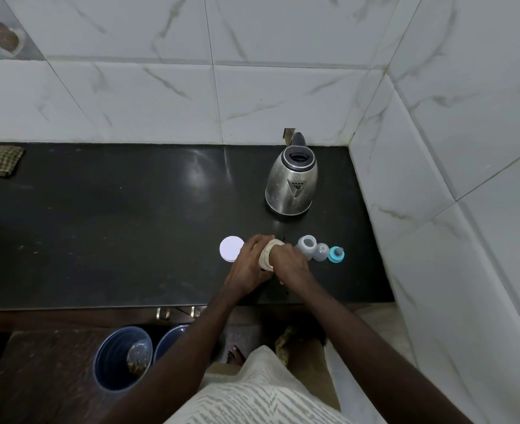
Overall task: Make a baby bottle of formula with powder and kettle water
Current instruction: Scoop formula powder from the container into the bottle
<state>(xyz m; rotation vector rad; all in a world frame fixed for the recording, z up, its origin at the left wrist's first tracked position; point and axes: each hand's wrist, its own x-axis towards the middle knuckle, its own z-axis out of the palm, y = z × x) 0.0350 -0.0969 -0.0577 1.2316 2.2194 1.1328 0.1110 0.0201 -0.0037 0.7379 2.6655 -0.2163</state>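
On the black counter (130, 228) my left hand (248, 266) wraps the side of a cream powder jar (266, 255). My right hand (289, 260) covers the jar's top, with its fingers over or in the mouth; what they hold is hidden. The jar's white round lid (230, 248) lies flat just left of my left hand. Right of the jar stands the open clear baby bottle (307, 245), then its clear cap (321, 251), then the blue collar with teat (336, 254). A steel kettle (291, 183) stands behind them, spout toward me.
A tiled wall closes the counter at the back and on the right. A checked cloth (5, 160) lies at the far left rear. Two blue bins (121, 356) stand on the floor below the counter's front edge.
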